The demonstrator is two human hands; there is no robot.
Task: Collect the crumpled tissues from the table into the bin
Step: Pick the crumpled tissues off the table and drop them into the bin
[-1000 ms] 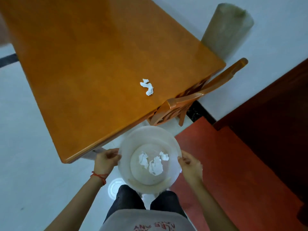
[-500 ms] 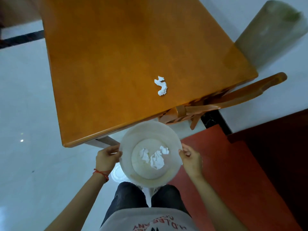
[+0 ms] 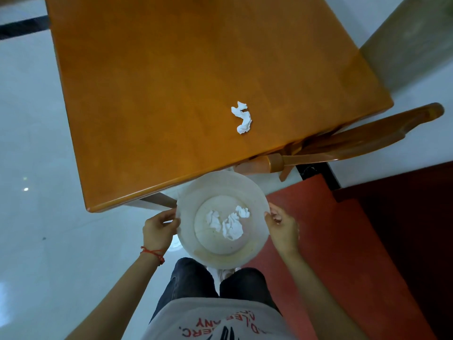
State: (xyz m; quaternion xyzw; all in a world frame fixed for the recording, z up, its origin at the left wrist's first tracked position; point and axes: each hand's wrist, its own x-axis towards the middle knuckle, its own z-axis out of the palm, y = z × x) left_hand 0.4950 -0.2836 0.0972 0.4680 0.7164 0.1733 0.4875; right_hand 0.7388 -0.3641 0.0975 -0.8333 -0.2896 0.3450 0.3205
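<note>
Tissue (image 3: 241, 117) alone on table (image 3: 171, 94), apart from bin (image 3: 186, 207); left hand (image 3: 159, 228), right hand (image 3: 282, 227) grip clamped on rim.

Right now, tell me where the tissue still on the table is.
The crumpled tissue lies on the wooden table, toward its near right edge, close to the wooden chair, beyond the white bin.

Beyond the hands, the wooden worktop (image 3: 171, 94) is showing a smooth, glossy varnish. The crumpled tissue (image 3: 242, 117) on it is looking like soft matt paper. Between the hands, the bin (image 3: 255, 192) is looking like cloudy, translucent plastic, faintly stained. The floor (image 3: 36, 143) is gleaming like polished tile.
</note>
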